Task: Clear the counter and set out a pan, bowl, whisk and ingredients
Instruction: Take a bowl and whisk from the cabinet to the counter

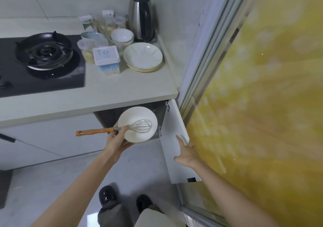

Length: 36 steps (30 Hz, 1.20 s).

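Observation:
My left hand [117, 141] holds a white bowl [139, 114] from below in front of the open cabinet under the counter. Its thumb pins a wire whisk [142, 125] with an orange handle across the bowl's rim. My right hand [187, 152] grips the edge of the open white cabinet door [172, 130]. On the counter [122, 87] stand stacked plates [143, 57], stacked small bowls [122, 36], a white lidded tub [107, 59] and several jars and containers at the back.
A black gas hob [42, 59] with a burner takes up the counter's left. A steel kettle [141, 17] stands in the back corner. A yellow patterned sliding door [262, 104] fills the right side. My feet are on the grey floor below.

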{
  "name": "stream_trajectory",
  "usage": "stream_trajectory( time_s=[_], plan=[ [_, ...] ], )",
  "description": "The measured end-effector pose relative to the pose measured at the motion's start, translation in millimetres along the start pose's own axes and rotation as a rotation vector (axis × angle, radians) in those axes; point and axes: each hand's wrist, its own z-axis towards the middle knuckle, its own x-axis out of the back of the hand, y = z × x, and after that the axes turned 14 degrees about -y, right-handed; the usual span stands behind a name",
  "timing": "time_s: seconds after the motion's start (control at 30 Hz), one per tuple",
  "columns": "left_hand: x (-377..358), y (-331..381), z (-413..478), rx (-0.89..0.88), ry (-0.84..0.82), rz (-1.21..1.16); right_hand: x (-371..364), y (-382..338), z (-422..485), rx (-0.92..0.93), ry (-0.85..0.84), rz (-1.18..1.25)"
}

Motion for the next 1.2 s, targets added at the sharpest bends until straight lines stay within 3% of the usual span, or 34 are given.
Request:
stream_trajectory(
  time_s=[0.27,0.4,0.53,0.63,0.93,1.2],
  plan=[
    [29,0,-28,-0.027,0.118,0.005,-20,-59,-8,0.185,-0.109,0.016],
    [58,8,-48,-0.066,0.203,-0.028,-18,-96,-4,0.363,-0.209,0.288],
    [89,18,-74,-0.124,0.317,-0.084,-7,-147,-9,0.472,-0.168,0.560],
    [116,24,-99,-0.177,0.385,-0.148,-7,-203,-31,0.565,-0.322,0.634],
    [211,42,-201,-0.337,0.611,-0.308,-71,-357,-87,0.720,-0.658,0.396],
    [324,49,-312,-0.458,0.811,-0.358,-180,-491,-146,0.797,-0.761,0.215]
  ],
)
